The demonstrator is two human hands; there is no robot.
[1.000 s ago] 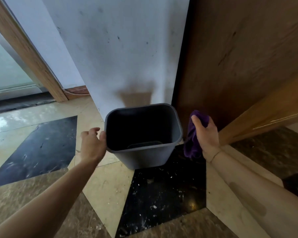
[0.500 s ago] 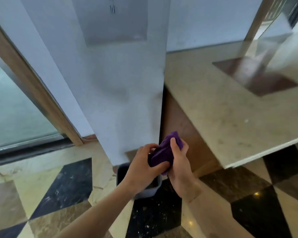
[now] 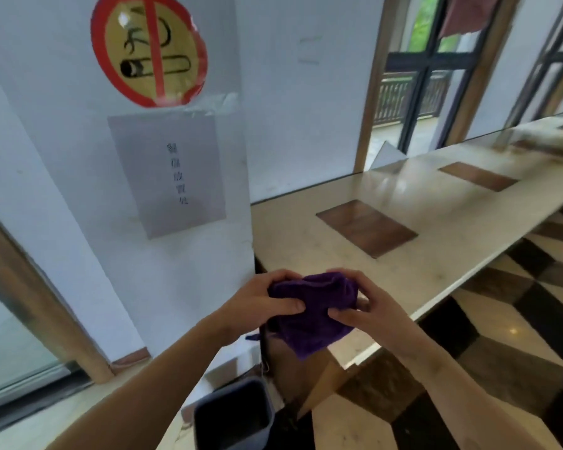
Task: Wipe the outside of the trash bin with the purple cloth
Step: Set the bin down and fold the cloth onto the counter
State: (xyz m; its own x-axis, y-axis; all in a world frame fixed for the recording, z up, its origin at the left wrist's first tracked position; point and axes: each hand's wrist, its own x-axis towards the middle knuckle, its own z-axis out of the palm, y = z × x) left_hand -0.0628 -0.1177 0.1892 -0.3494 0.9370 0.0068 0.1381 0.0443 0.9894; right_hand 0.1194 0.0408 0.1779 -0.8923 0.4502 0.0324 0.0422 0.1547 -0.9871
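The purple cloth [image 3: 312,311] is bunched up at chest height between both hands. My left hand [image 3: 260,303] grips its left side and my right hand [image 3: 367,306] grips its right side, thumbs on top. A lower corner of the cloth hangs down. The grey trash bin [image 3: 233,417] stands on the floor well below the hands, at the foot of the white wall, open top showing a dark inside. My left forearm crosses in front of the floor to the bin's left.
A long pale stone counter [image 3: 403,228] with brown inlaid squares runs off to the right, its near corner just behind the cloth. A white wall [image 3: 62,190] carries a no-smoking sign [image 3: 148,48] and a paper notice [image 3: 169,173]. The floor has dark and light tiles.
The view has risen from the bin to the wall and counter. My left hand let go of the bin rim and joined the right hand on the cloth, now held higher.
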